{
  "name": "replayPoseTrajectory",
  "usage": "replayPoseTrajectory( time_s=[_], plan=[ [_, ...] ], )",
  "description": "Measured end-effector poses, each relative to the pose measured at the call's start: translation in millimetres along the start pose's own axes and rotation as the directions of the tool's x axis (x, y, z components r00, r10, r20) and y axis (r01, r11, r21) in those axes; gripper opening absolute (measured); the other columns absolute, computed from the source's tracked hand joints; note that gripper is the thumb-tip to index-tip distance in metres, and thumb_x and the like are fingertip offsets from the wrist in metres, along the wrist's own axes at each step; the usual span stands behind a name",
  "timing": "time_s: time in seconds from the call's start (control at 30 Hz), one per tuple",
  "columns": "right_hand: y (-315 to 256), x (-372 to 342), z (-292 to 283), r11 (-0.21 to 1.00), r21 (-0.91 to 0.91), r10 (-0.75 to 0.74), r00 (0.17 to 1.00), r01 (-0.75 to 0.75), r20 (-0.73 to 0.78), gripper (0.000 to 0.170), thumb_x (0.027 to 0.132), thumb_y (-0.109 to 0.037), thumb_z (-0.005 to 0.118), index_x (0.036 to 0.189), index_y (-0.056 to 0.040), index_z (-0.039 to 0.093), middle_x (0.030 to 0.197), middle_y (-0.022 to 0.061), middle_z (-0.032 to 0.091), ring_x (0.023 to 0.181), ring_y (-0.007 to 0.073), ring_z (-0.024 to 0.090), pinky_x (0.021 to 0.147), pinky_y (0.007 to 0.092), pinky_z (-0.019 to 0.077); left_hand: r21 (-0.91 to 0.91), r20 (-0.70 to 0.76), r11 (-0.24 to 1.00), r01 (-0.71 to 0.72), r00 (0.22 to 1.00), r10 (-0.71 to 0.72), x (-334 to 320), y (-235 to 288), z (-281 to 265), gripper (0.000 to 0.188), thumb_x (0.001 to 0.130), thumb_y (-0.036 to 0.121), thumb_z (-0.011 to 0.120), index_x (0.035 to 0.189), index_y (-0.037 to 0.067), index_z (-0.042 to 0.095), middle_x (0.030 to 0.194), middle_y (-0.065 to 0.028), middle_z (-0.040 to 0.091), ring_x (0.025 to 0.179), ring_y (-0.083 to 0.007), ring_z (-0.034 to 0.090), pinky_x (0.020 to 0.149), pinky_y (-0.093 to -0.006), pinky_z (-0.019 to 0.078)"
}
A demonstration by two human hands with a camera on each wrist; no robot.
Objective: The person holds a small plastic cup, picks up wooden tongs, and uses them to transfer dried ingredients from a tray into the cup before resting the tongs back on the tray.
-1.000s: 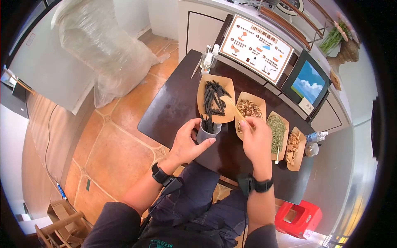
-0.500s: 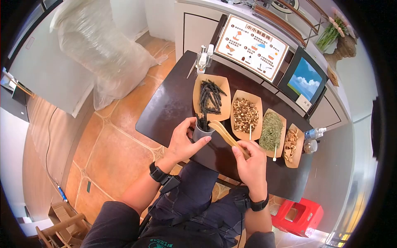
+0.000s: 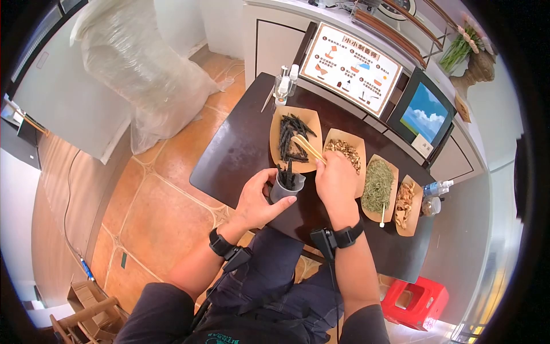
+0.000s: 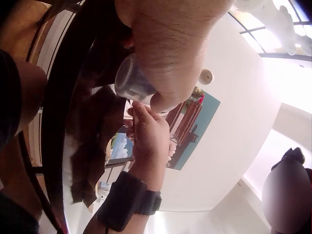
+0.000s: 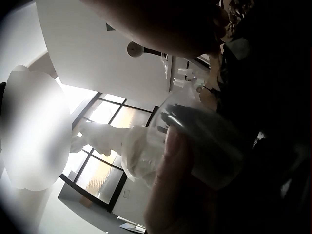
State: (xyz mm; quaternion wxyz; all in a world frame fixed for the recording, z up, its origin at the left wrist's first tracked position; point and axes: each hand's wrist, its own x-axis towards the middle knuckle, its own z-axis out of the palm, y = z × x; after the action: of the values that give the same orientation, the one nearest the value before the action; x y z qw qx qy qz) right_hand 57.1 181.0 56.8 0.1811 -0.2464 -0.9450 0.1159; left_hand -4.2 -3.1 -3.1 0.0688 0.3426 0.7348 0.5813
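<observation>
My left hand (image 3: 256, 200) grips a translucent plastic cup (image 3: 285, 191) near the table's front edge, thumb along its near side. Dark, brittle-looking strips (image 3: 287, 173) stick up out of the cup. In the right wrist view the cup (image 5: 214, 163) is dim, with dark pieces behind its wall. My right hand (image 3: 337, 182) pinches wooden tongs (image 3: 312, 150) whose tips reach over a kraft paper tray (image 3: 276, 129) of more dark strips (image 3: 292, 127). That tray lies just beyond the cup.
To the right are paper trays of chopped brown bits (image 3: 345, 150), green dried herb (image 3: 377, 183) and pale curled slices (image 3: 404, 200). Small spray bottles (image 3: 283, 89) stand at the back left, others (image 3: 436, 188) at the right. Behind are an instruction board (image 3: 352, 67) and a framed screen (image 3: 424, 109).
The tongs went from the dark-strip tray to the cup's mouth, then back over the tray. My left hand has kept hold of the cup in nearly the same spot.
</observation>
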Motion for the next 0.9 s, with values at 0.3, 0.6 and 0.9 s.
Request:
replayPoseTrajectory(
  time_s=[0.3, 0.6, 0.9],
  plan=[
    [9, -13, -23, 0.976, 0.217, 0.023, 1.0, -0.027, 0.02, 0.015, 0.092, -0.015, 0.065, 0.09, -0.0002, 0.067, 0.089, 0.0171, 0.066, 0.086, 0.0377, 0.065, 0.076, 0.0463, 0.0499, -0.025, 0.014, 0.999, 0.044, 0.999, -0.043, 2, 6, -3, 0.059, 0.076, 0.029, 0.086, 0.119, -0.001, 0.059, 0.094, -0.006, 0.064, 0.073, -0.0132, 0.053, 0.065, -0.0267, 0.0448],
    [12, -72, -33, 0.703, 0.689, 0.084, 0.982, -0.178, 0.168, 0.017, 0.092, -0.011, 0.071, 0.098, 0.0038, 0.069, 0.083, 0.0115, 0.066, 0.073, 0.0183, 0.062, 0.069, 0.0302, 0.0483, -0.034, -0.023, 0.999, 0.018, 1.0, -0.019, 0, -1, 1, 0.06, 0.076, 0.03, 0.086, 0.12, 0.0, 0.059, 0.091, -0.0056, 0.063, 0.07, -0.0129, 0.053, 0.062, -0.0266, 0.0438],
    [21, -84, -28, 0.712, 0.675, 0.071, 0.976, -0.194, 0.206, 0.017, 0.093, -0.011, 0.071, 0.1, 0.0042, 0.069, 0.083, 0.0061, 0.065, 0.07, 0.0119, 0.058, 0.065, 0.0269, 0.0454, -0.018, -0.016, 1.0, 0.0, 1.0, 0.0, 1, 1, 0, 0.059, 0.076, 0.03, 0.086, 0.119, -0.001, 0.059, 0.09, -0.0051, 0.063, 0.07, -0.0116, 0.052, 0.062, -0.0258, 0.0435]
  ],
)
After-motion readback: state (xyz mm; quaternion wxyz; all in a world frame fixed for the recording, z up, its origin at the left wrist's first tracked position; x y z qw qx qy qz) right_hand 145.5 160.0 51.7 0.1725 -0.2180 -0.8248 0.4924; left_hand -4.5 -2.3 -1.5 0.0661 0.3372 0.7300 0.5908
